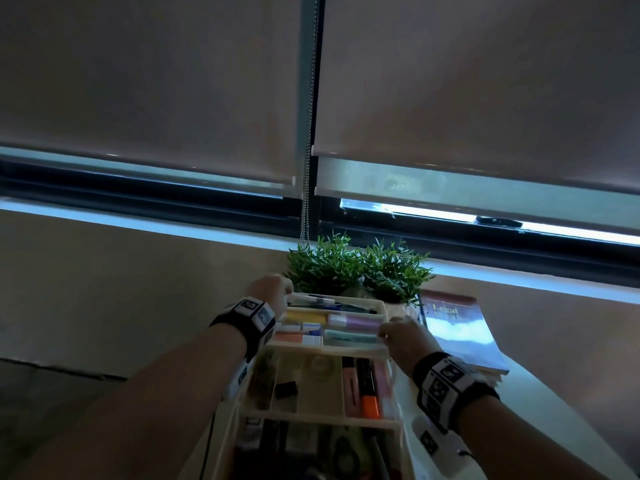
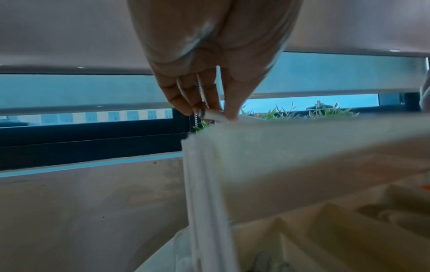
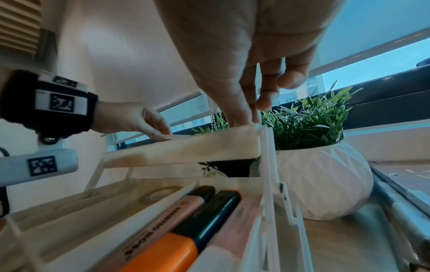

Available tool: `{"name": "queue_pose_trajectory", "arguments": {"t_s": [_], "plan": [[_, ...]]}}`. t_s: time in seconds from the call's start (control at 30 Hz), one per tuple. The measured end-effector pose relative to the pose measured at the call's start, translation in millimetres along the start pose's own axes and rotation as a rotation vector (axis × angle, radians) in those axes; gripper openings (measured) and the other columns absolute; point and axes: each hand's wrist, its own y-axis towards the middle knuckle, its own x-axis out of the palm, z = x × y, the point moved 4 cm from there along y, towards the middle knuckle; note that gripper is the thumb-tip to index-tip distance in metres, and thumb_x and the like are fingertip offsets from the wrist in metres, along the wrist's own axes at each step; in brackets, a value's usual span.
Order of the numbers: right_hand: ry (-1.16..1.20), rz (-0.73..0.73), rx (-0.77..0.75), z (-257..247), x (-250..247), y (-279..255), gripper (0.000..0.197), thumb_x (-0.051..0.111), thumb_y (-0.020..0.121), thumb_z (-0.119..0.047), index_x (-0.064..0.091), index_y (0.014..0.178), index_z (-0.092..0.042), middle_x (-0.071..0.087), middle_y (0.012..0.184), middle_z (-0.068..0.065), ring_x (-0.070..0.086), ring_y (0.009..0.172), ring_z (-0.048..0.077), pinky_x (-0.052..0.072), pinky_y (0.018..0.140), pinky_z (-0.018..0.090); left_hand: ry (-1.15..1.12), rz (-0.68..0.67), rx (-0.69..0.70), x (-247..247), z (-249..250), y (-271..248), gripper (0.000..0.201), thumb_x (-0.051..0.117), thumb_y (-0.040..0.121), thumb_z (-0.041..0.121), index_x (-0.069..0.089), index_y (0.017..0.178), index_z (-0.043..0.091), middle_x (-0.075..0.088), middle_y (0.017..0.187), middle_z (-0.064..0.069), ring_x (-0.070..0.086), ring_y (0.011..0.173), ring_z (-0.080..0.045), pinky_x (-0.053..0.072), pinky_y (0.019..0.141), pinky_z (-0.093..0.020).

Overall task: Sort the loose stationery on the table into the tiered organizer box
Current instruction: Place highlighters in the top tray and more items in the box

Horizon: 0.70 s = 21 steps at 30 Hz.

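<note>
Now you have both hands on the translucent cream top tray of the tiered plastic organizer box, which stands on the table before two green potted plants. Your left hand pinches its far left corner, your right hand its right edge. Sorting looks finished; next, swing the tiers closed evenly.

Top tray of organizer box hung over back of middle tray, left thin gap. Left hand and right hand blocked tray ends. Plants crowded close behind. Book filled counter on right.
</note>
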Motion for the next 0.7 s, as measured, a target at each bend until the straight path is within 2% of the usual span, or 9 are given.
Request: {"name": "queue_pose_trajectory", "arguments": {"t_s": [0.1,0.2,0.3,0.37,0.47,0.53,0.57,0.63,0.7], "plan": [[-0.026,-0.022,-0.042,-2.8,4.4,2.1,0.031,0.043,0.092,-0.012,0.067,0.110,-0.020,0.063,0.118,0.003,0.052,0.112,0.022,0.041,0.095,0.028,0.013,-0.041,0.009,13.5,4.2,10.2,0.029,0.046,0.092,0.004,0.067,0.109,0.012,0.063,0.119,-0.010,0.060,0.107,-0.026,0.047,0.088,-0.031],[0.015,0.021,-0.052,-4.5,5.1,-0.7,0.033,0.044,0.091,-0.009,0.063,0.116,-0.019,0.061,0.121,0.004,0.051,0.113,0.024,0.042,0.095,0.030,0.070,-0.058,0.000,17.5,5.6,11.2,0.030,0.046,0.092,0.010,0.064,0.116,0.014,0.060,0.124,-0.011,0.055,0.113,-0.028,0.045,0.093,-0.035],[0.124,0.125,-0.045,-1.1,2.3,-13.1,0.031,0.050,0.086,-0.007,0.064,0.113,-0.014,0.063,0.113,0.011,0.054,0.105,0.031,0.046,0.090,0.038,0.104,-0.042,-0.005,16.2,3.2,3.2,0.035,0.044,0.093,0.016,0.057,0.126,0.015,0.054,0.130,-0.010,0.048,0.120,-0.029,0.041,0.100,-0.038],[0.201,0.175,-0.033,3.5,0.8,-28.3,0.027,0.054,0.083,-0.004,0.066,0.107,-0.009,0.063,0.106,0.015,0.056,0.100,0.033,0.048,0.086,0.039,0.078,0.003,0.005,13.2,4.1,-7.9,0.036,0.044,0.093,0.017,0.056,0.127,0.014,0.053,0.129,-0.009,0.046,0.119,-0.029,0.039,0.100,-0.038],[0.321,0.212,-0.023,10.7,-1.9,-62.8,0.021,0.057,0.083,-0.002,0.068,0.100,-0.006,0.063,0.101,0.010,0.057,0.093,0.026,0.044,0.083,0.029,0.011,0.071,0.048,6.8,13.5,-36.9,0.033,0.050,0.090,0.015,0.060,0.121,0.013,0.055,0.124,-0.009,0.048,0.117,-0.029,0.040,0.098,-0.038],[0.359,0.166,-0.003,16.3,-1.3,-92.5,0.018,0.057,0.085,-0.005,0.069,0.098,-0.009,0.063,0.096,0.003,0.057,0.087,0.019,0.039,0.078,0.022,-0.023,0.085,0.083,5.5,26.3,-67.5,0.030,0.054,0.087,0.015,0.063,0.116,0.012,0.056,0.123,-0.010,0.049,0.115,-0.031,0.041,0.097,-0.039],[0.357,0.114,0.002,18.6,-0.4,-108.6,0.017,0.057,0.086,-0.008,0.069,0.098,-0.011,0.065,0.094,0.002,0.059,0.085,0.017,0.041,0.076,0.022,-0.032,0.081,0.102,6.0,34.6,-85.8,0.029,0.056,0.086,0.015,0.064,0.113,0.012,0.056,0.122,-0.011,0.050,0.115,-0.031,0.041,0.096,-0.039],[0.347,-0.036,0.013,22.9,5.0,-145.3,0.016,0.056,0.088,-0.014,0.068,0.098,-0.014,0.066,0.090,0.000,0.058,0.082,0.015,0.041,0.074,0.022,-0.074,0.034,0.130,10.9,51.8,-128.2,0.026,0.058,0.086,0.017,0.066,0.111,0.012,0.057,0.120,-0.011,0.050,0.114,-0.031,0.040,0.096,-0.037],[0.337,-0.227,0.043,27.4,17.3,-183.2,0.017,0.055,0.089,-0.017,0.067,0.100,-0.014,0.060,0.087,-0.002,0.054,0.081,0.013,0.038,0.072,0.021,-0.117,-0.087,0.131,22.4,67.4,-172.9,0.025,0.058,0.087,0.024,0.065,0.110,0.015,0.056,0.120,-0.007,0.050,0.114,-0.025,0.040,0.097,-0.035]]}}
